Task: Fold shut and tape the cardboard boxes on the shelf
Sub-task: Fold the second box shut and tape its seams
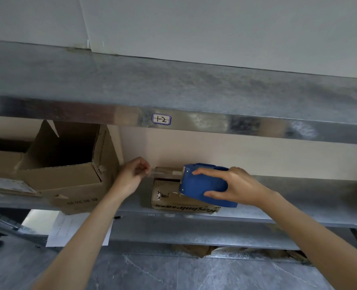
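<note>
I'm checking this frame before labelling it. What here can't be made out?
Head view only.
Small box top: the tape dispenser and right hand cover its right part, so the flaps' state is unclear.
Big open box: its inside is too dark to see.
Tape pinched by the left hand: its end is hidden by the fingers.
Box at the left edge: cut off by the frame.

I see open shelf (303, 197) running wide to the right of the small cardboard box (169, 200), plenty of passage there. Left of that box there is only a narrow gap before the large open carton (69, 176), and the left hand (131, 177), pinching a tape strip (165, 173), fills it. Over the box sit the blue tape dispenser (202, 185) and the right hand (234, 189), with the upper shelf's metal edge (236, 124) capping the opening higher up.
</note>
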